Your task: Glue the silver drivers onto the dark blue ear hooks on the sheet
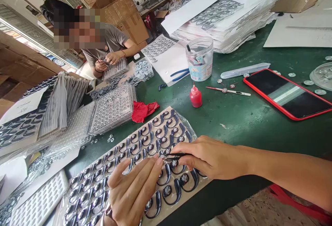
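My right hand (210,156) grips dark tweezers (177,155) between thumb and fingers, their tips pointing left. Stretched out over the parts, my left hand (135,188) has its fingertips close to the tweezer tips, at one small round piece; whether they touch it I cannot tell. Beneath both hands lies a brown cardboard sheet (166,215) under clear film, bearing rows of dark ear-hook parts (177,189) with round metallic ends. Thin red wires show at some of them. My left hand and wrist cover part of the rows.
Beyond the sheet stand a red squeeze bottle (195,96) and a clear tub (199,60). Right of these lie white-handled tweezers (241,93) and a red-cased phone (287,94). A red cloth (142,111) and stacked trays (111,110) lie left. Across the table, a person (111,46) handles small parts.
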Demonstrator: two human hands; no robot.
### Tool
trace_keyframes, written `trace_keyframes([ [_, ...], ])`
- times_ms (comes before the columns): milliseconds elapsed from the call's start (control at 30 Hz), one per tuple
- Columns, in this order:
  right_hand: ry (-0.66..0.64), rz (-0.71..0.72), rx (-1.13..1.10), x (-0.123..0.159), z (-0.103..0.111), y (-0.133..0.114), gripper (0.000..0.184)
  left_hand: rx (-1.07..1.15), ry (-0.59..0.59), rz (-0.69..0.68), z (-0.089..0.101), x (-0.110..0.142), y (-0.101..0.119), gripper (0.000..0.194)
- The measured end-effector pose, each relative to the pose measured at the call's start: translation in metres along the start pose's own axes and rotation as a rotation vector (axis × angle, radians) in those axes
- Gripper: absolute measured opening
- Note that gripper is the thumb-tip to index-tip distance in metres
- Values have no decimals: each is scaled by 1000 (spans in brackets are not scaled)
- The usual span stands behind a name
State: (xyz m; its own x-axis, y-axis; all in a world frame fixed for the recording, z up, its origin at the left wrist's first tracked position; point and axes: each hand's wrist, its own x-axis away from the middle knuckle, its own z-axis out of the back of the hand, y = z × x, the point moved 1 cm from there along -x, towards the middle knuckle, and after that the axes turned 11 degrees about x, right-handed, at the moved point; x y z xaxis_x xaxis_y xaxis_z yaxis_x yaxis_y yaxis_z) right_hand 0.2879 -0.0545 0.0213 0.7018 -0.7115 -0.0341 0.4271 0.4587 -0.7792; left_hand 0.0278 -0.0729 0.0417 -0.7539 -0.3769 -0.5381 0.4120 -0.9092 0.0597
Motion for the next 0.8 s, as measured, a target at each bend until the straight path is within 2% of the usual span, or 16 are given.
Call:
trace_keyframes([
  [100, -71, -5, -79, -1, 3, -1, 33, 0, 12, -60, 0, 2, 1, 42],
  [167, -87, 1, -43, -1, 5, 1, 34, 14, 9, -80, 0, -1, 1, 40],
  [300, -46, 66, 327, 0, 6, 5, 28, 107, -44, -119, -3, -7, -2, 33],
  [433, -49, 136, 702, 9, 6, 3, 40, 209, -113, -151, -14, -5, -7, 37],
  [600, -59, 134, 891, 29, 5, -4, 32, 348, -129, -118, -32, -4, 1, 42],
  [800, -42, 77, 978, 56, 16, 6, 31, 458, -50, 51, -42, -3, 14, 56],
])
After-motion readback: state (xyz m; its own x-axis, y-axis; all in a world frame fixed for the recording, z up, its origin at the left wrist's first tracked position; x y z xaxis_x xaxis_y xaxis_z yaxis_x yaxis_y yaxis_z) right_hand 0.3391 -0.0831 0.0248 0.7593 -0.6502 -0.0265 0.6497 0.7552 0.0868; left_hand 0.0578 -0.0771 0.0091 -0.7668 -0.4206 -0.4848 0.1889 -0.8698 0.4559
